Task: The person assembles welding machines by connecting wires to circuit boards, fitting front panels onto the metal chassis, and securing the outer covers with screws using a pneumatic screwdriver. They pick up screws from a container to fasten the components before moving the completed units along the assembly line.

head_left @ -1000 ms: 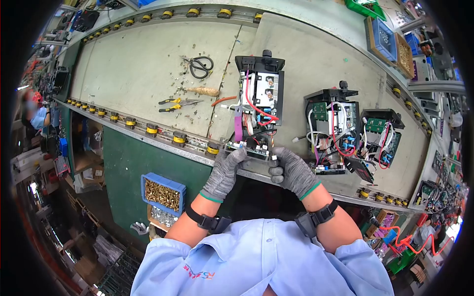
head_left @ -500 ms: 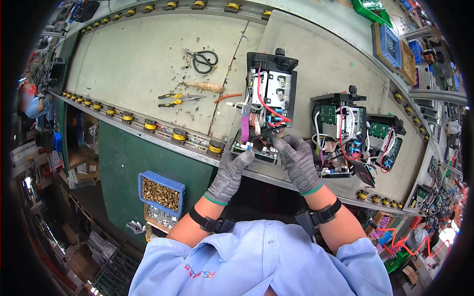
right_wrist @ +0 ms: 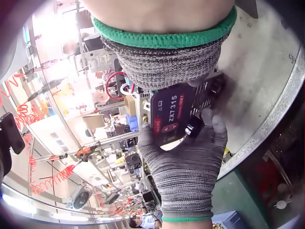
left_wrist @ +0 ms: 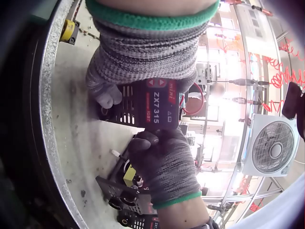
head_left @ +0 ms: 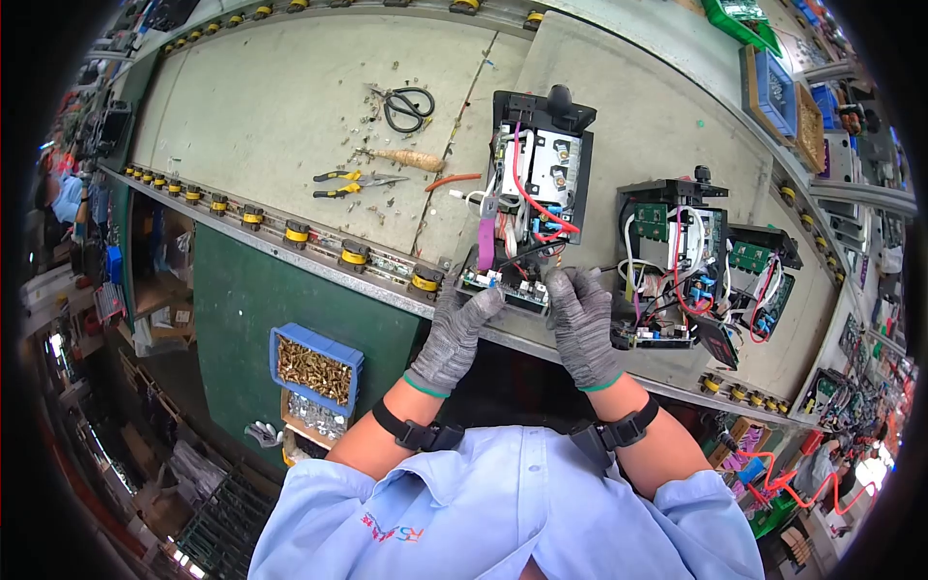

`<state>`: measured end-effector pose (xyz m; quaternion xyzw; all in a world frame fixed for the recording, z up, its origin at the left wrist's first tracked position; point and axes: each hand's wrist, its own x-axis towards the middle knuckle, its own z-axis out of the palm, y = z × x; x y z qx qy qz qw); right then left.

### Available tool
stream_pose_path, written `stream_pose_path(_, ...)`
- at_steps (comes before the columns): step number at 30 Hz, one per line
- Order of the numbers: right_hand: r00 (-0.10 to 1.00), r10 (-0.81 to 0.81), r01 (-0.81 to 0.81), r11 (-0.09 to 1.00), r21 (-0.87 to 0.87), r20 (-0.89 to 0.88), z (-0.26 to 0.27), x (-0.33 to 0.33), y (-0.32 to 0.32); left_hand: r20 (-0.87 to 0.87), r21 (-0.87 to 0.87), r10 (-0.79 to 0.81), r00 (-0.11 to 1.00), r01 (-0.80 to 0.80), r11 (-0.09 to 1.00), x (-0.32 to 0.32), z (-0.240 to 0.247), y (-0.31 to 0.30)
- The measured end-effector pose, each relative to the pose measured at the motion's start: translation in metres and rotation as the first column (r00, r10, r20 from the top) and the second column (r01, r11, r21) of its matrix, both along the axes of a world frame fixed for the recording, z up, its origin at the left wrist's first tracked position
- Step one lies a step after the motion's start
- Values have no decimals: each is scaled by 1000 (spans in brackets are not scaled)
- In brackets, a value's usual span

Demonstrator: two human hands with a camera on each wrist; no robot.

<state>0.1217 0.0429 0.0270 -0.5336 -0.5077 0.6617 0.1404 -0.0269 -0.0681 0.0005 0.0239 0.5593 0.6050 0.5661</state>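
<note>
An opened welding machine [head_left: 556, 159] stands on the bench, its wiring bare and its front panel [left_wrist: 157, 107] tipped toward me. That panel reads "ZX7 315" and carries a circuit board [head_left: 522, 298] on its inner side. My gloved left hand [head_left: 454, 333] grips the panel's left end, thumb over the board edge and fingers in front. At the board's right end, my gloved right hand [head_left: 585, 333] pinches a thin wire [head_left: 559, 259] near its connector; the connector itself is hidden by the fingers. A purple strip [head_left: 485, 242] hangs beside the board.
Two more opened machines [head_left: 672, 251] [head_left: 759, 271] stand to the right. Scissors [head_left: 409, 109], a tool with a wrapped handle [head_left: 411, 159] and yellow-handled pliers [head_left: 358, 184] lie left among scraps. A blue bin [head_left: 314, 372] of brass parts sits below the bench edge with rollers [head_left: 353, 253].
The right hand has brought the white connector, visible a second ago, up to the board's right end; its fingers now cover it. The left hand keeps its hold. The head view has shifted slightly.
</note>
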Motion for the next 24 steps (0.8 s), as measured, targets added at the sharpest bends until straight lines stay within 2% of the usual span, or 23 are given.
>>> stream_pose_path(1,1000,17,-18,997,72,21,0,-1,-1,-9,8,-9,1000,9,1000,-1,0,0)
stream_pose_path(2,1000,19,-21,997,69,19,0,-1,-2,-11,4,-6,1000,6,1000,0,1,0)
stream_pose_path(4,1000,25,-28,973,231,15,0,-2,-5,26,-12,39,999,-38,999,3,4,0)
stream_pose_path(8,998,56,-62,974,220,35,-10,4,-5,29,-37,56,998,-55,998,5,-3,-2)
stream_pose_path(10,997,73,-76,948,310,21,-9,4,-4,32,-8,62,998,-62,998,5,-4,-1)
stream_pose_path(14,992,106,-124,923,365,68,-5,3,0,43,-26,108,993,-107,994,9,1,2)
stream_pose_path(17,990,126,-144,881,450,69,-11,6,4,10,21,89,996,-90,996,6,0,5)
stream_pose_path(19,992,110,-115,988,106,54,-5,10,9,150,68,152,977,-163,984,6,-8,0)
stream_pose_path(20,992,115,-121,987,104,55,1,8,15,150,66,157,976,-169,983,6,-10,-2)
stream_pose_path(22,990,140,-130,968,-215,33,10,4,27,192,49,200,961,-213,976,8,-11,-2)
stream_pose_path(23,989,142,-132,968,-214,35,8,4,25,194,51,202,960,-215,975,8,-12,-2)
stream_pose_path(24,986,159,-156,986,-56,55,3,4,21,173,55,187,967,-199,978,8,-12,-1)
